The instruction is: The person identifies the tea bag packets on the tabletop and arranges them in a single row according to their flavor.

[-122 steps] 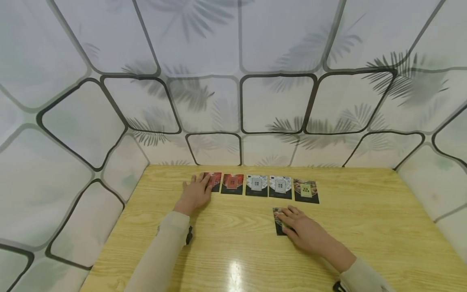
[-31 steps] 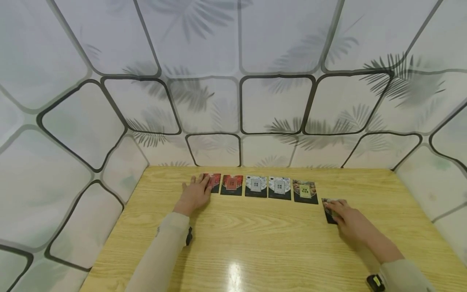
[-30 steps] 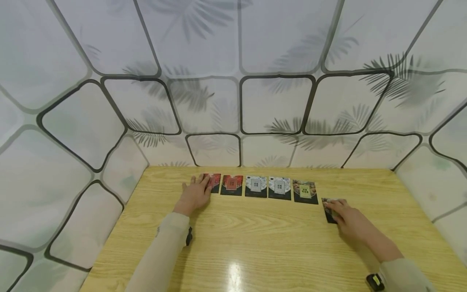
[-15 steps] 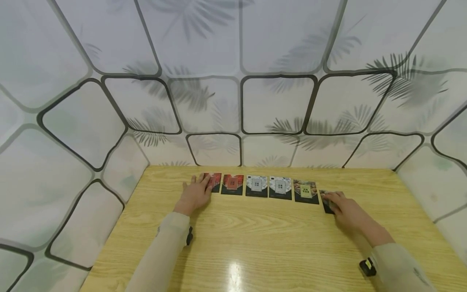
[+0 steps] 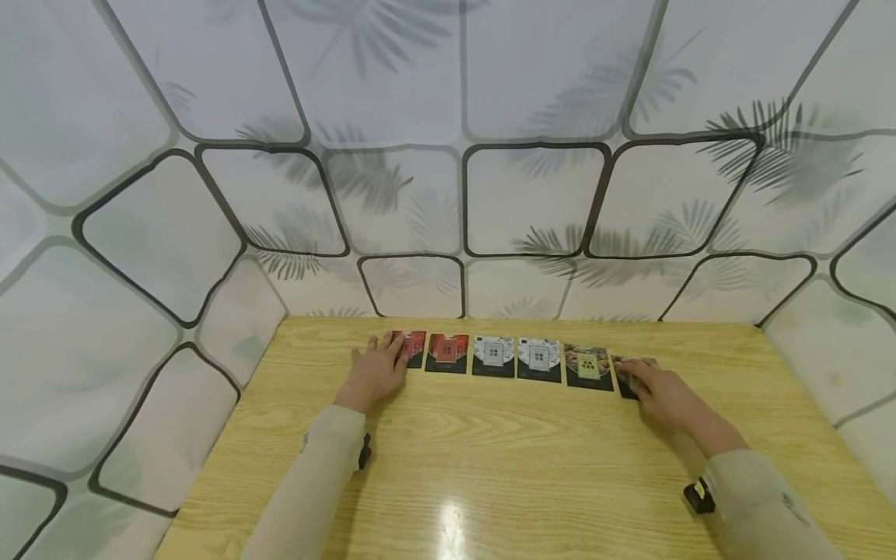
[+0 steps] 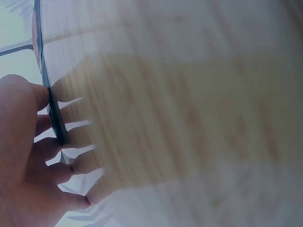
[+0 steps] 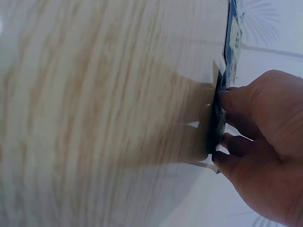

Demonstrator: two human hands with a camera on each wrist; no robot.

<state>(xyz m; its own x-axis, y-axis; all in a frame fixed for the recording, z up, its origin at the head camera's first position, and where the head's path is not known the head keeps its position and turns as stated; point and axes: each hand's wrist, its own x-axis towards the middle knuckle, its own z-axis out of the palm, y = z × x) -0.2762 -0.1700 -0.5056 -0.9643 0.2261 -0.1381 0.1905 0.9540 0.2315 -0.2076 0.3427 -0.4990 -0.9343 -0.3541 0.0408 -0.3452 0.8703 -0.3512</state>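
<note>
A row of flat printed packets lies along the back of the table. My left hand [image 5: 378, 375] rests with spread fingers on the leftmost red-and-black packet [image 5: 417, 359], covering its left part. In the left wrist view, the fingertips [image 6: 79, 202] reach down to the tabletop. At the row's right end, my right hand [image 5: 668, 397] presses on a dark packet [image 5: 626, 386], and its fingers hide most of the print. Beside it lies a matching packet with a yellow label [image 5: 588, 367]. The right wrist view shows the thumb [image 7: 232, 100] and fingers on top of the packet.
Between the hands lie a second red packet [image 5: 446, 354] and two white-and-black packets, one left [image 5: 493, 356] and one right [image 5: 539, 359]. The wooden table [image 5: 448, 459] meets a patterned fabric wall [image 5: 518, 288] just behind the row.
My right hand has slid the dark packet from the middle front to the right, then back toward the wall, beside the yellow-labelled packet. The left hand has stayed in place.
</note>
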